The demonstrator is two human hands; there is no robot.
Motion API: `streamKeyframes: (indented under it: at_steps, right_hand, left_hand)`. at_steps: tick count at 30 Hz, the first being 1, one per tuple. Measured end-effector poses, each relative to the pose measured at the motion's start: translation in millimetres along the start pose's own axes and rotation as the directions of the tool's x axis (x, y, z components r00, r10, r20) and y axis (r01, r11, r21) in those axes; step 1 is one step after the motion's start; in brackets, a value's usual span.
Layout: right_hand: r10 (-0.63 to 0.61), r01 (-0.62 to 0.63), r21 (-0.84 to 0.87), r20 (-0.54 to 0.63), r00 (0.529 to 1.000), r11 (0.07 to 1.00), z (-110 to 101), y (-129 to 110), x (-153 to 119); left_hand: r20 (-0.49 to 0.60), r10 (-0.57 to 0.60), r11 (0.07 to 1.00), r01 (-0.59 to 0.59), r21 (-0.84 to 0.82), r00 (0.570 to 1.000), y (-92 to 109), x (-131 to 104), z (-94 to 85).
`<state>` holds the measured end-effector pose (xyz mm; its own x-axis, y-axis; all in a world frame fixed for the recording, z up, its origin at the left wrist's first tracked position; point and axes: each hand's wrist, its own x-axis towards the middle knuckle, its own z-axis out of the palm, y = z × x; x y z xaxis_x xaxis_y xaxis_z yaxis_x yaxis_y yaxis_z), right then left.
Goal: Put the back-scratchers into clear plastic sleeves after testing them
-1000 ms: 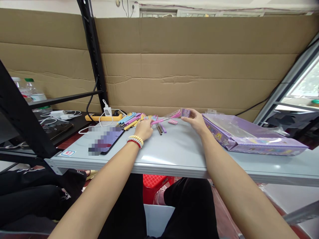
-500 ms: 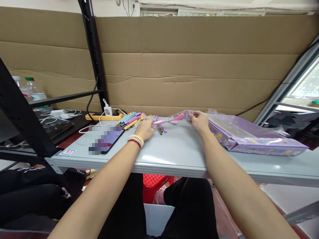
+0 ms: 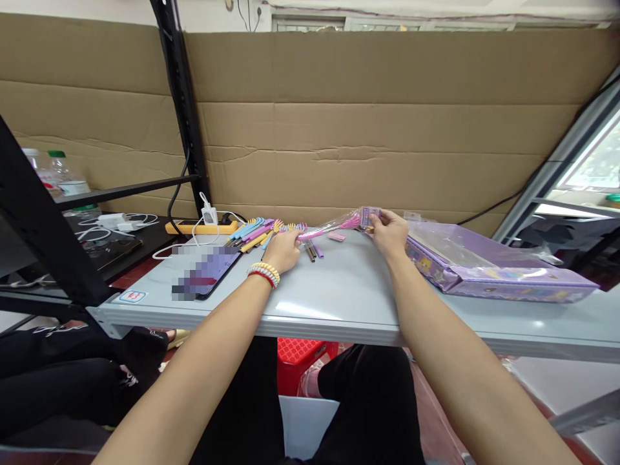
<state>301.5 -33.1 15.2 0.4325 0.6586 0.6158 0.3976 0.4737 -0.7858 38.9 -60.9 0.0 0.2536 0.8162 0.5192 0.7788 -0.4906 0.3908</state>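
Right hand (image 3: 389, 234) pinches a purple tag (image 3: 369, 216); left hand (image 3: 283, 250) pinches the opposite end of a film-wrapped pink stick (image 3: 351, 222), near the back edge of the desk (image 3: 339, 281). Step, as judged: handling the stick at both ends; the next move likely calls for steady grip. Purple box (image 3: 518, 284), right end; phone (image 3: 221, 268), left; cardboard wall (image 3: 378, 90) behind.

The left hand (image 3: 283, 252) holds one end of a pink stick (image 3: 314, 234), which is partly inside a clear wrapper (image 3: 335, 223). The right hand (image 3: 390, 232) pinches the purple label (image 3: 371, 216) at the wrapper's other end. Beside the left hand there lie many colourful pens (image 3: 252, 236) and a phone (image 3: 213, 271). A small pink piece (image 3: 336, 237) lies between the hands. To the right, a purple box (image 3: 520, 284) rests on the grey table (image 3: 339, 300).
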Motion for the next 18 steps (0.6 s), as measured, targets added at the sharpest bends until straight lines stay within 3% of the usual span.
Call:
streamKeyframes:
  at_steps: [4, 7, 9, 11, 15, 16, 18]
  right_hand:
    - [0.052, -0.054, 0.098, 0.023, 0.998, 0.994, 0.5, 0.4, 0.9]
    - [0.075, -0.083, 0.039, 0.167, 0.983, 0.996, 4.7, -2.8, -4.7]
    - [0.074, -0.074, -0.011, 0.318, 0.945, 0.997, 12.3, -9.2, -15.0]
    - [0.056, -0.052, -0.022, 0.486, 0.872, 0.998, 23.5, -18.2, -29.7]
    - [-0.005, -0.015, 0.019, 0.762, 0.648, 1.0, 47.1, -32.3, -58.7]
    - [-0.024, 0.003, 0.028, 0.794, 0.607, 1.0, 51.4, -33.4, -63.3]
    - [-0.055, 0.046, 0.036, 0.817, 0.573, 0.998, 56.6, -32.7, -67.8]
  left_hand:
    - [-0.05, -0.123, 0.955, 0.104, -0.279, 0.991, -1.2, 4.8, -2.0]
    - [0.063, -0.245, 0.793, 0.237, -0.561, 0.968, -0.5, 7.7, -2.9]
    - [0.168, -0.241, 0.667, 0.289, -0.687, 0.956, 1.3, 7.9, -2.3]
    - [0.24, -0.182, 0.58, 0.301, -0.757, 0.954, 3.4, 7.1, -0.6]
    - [0.302, -0.102, 0.523, 0.309, -0.794, 0.948, 5.2, 5.3, 3.4]
    - [0.312, -0.1, 0.518, 0.317, -0.795, 0.945, 5.3, 4.9, 4.0]
    - [0.332, -0.092, 0.506, 0.331, -0.797, 0.939, 6.1, 3.6, 4.1]
